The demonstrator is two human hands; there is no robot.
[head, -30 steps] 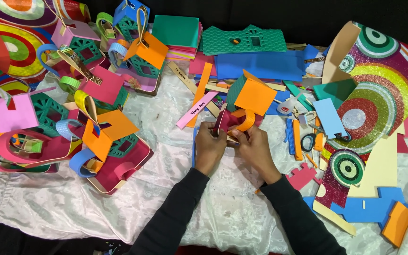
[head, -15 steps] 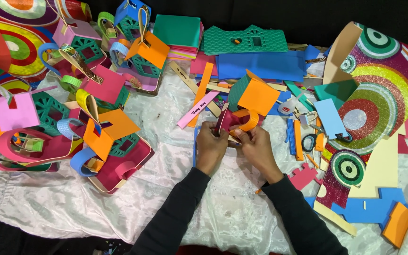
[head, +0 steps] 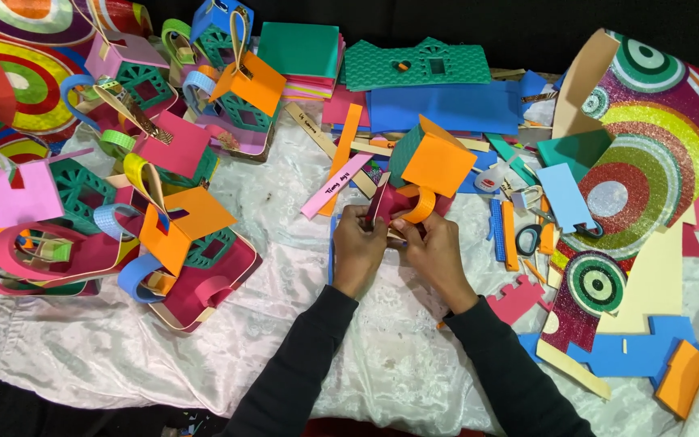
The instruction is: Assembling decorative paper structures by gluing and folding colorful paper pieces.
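Two hands, left hand and right hand, both pinching a small orange foam house; unchanged from earlier, scissors just right.

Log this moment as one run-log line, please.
left hand: pinching dark red foam piece | right hand: holding curved orange foam strip | surface: white cloth | nearby: orange foam square
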